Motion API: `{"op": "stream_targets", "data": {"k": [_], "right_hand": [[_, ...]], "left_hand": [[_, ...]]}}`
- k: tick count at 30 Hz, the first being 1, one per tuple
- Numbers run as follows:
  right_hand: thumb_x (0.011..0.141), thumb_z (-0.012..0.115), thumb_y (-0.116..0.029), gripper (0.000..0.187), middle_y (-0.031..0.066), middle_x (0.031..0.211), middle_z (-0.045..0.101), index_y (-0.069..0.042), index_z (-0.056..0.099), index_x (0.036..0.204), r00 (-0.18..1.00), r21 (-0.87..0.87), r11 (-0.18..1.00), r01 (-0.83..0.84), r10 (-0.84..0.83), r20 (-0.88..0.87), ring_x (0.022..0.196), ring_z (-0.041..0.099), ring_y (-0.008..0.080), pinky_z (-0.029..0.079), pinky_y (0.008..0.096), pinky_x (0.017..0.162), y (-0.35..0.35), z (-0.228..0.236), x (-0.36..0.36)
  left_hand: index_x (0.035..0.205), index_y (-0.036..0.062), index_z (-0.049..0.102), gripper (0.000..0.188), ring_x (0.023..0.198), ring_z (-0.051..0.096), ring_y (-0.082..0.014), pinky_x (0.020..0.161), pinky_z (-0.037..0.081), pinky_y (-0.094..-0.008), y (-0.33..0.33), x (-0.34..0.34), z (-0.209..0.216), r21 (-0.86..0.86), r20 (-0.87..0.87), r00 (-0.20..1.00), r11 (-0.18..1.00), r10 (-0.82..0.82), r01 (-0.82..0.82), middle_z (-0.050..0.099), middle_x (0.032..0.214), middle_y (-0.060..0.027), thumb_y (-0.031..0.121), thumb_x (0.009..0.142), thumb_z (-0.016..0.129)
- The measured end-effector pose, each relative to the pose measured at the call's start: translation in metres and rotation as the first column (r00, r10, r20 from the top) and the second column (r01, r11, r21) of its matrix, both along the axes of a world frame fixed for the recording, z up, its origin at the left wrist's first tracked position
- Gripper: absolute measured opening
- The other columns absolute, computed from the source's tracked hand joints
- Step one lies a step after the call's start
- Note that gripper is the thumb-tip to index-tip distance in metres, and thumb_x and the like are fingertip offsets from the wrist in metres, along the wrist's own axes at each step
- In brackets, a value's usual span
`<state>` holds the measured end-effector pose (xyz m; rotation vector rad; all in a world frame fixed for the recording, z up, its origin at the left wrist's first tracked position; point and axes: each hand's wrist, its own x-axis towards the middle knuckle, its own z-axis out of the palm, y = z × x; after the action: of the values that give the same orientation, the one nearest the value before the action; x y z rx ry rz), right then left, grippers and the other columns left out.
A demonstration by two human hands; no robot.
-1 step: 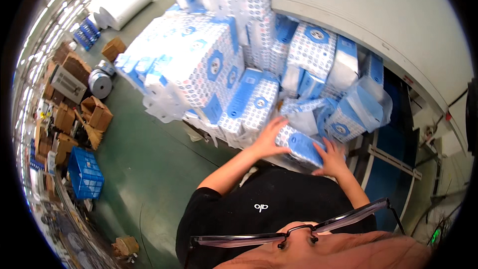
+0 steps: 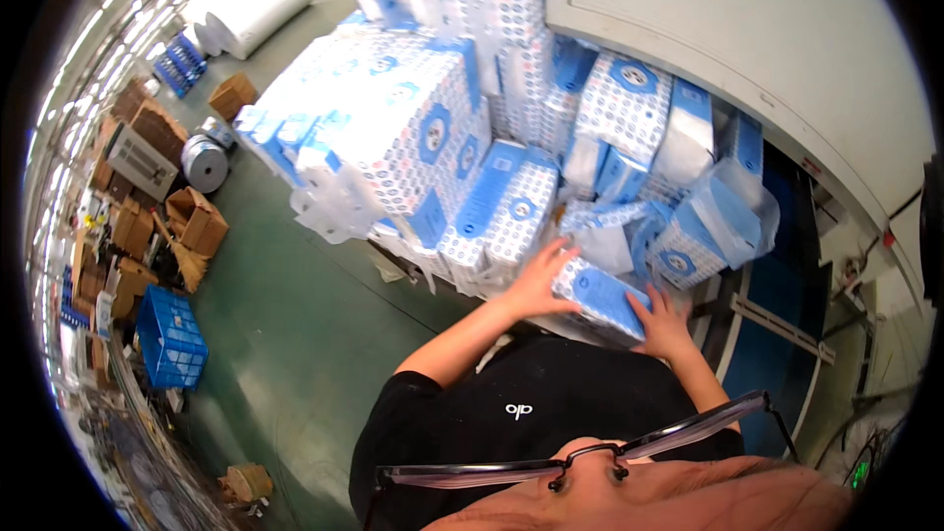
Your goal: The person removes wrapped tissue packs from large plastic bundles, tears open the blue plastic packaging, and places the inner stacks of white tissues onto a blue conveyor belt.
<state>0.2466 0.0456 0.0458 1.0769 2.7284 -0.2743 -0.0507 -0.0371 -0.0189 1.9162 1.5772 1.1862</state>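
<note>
A blue-and-white tissue pack (image 2: 602, 301) in patterned plastic film lies close in front of my body. My left hand (image 2: 537, 283) grips its left end, thumb and fingers apart around the film. At the opposite end, my right hand (image 2: 667, 324) presses its fingers against the pack's right side. Just beyond it sit a crumpled, loosely wrapped pack (image 2: 602, 246) and a tilted pack with a loose clear film end (image 2: 693, 241). Two upright packs (image 2: 497, 206) stand beyond my left hand.
Large wrapped bundles (image 2: 413, 118) are piled to the left. More packs (image 2: 624, 103) are heaped under a white machine panel (image 2: 728, 10). A dark blue conveyor belt (image 2: 772, 334) with a metal bar runs along the right. On the green floor (image 2: 285, 334) stands a blue crate (image 2: 172, 339).
The whole view has shifted slightly, so the scene sits a little lower and to the right. Both hands keep their places on the tissue pack.
</note>
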Motion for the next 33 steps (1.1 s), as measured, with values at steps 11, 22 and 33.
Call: {"op": "stream_targets", "data": {"k": [11,22,33], "right_hand": [[0.055,0.082,-0.009,0.066,0.0114,0.118,0.06,-0.015,0.068,0.119,0.796,0.027,0.998,-0.05,0.056,-0.602,0.107,0.058,0.0325,0.044,0.0412,0.094,0.031,0.027,0.033],[0.053,0.079,-0.014,0.078,0.0123,0.118,0.051,-0.009,0.059,0.128,0.354,0.228,0.956,-0.186,0.282,-0.892,0.115,0.052,0.0278,0.039,0.0355,0.101,0.053,0.244,-0.146],[0.069,0.08,-0.024,0.059,0.0053,0.126,0.057,-0.025,0.063,0.126,0.593,0.488,0.863,-0.134,0.464,-0.658,0.113,0.059,0.0247,0.048,0.0399,0.092,0.051,0.362,-0.462]], "left_hand": [[0.138,0.0053,0.048,0.08,0.127,0.046,-0.0367,0.105,0.04,-0.0432,-0.028,-0.005,0.041,0.27,0.039,0.981,0.943,0.19,-0.194,0.044,0.141,-0.0209,0.028,0.071,0.085],[0.117,0.0014,0.056,0.051,0.119,0.048,-0.035,0.103,0.038,-0.0454,-0.103,-0.112,0.126,0.698,0.23,0.505,0.221,0.832,-0.682,0.05,0.124,-0.0177,0.007,0.072,0.078],[0.111,0.0043,0.056,0.046,0.111,0.052,-0.0358,0.098,0.041,-0.0473,-0.128,-0.144,0.113,0.695,0.153,0.572,0.323,0.806,-0.642,0.054,0.115,-0.0137,0.004,0.07,0.078]]}}
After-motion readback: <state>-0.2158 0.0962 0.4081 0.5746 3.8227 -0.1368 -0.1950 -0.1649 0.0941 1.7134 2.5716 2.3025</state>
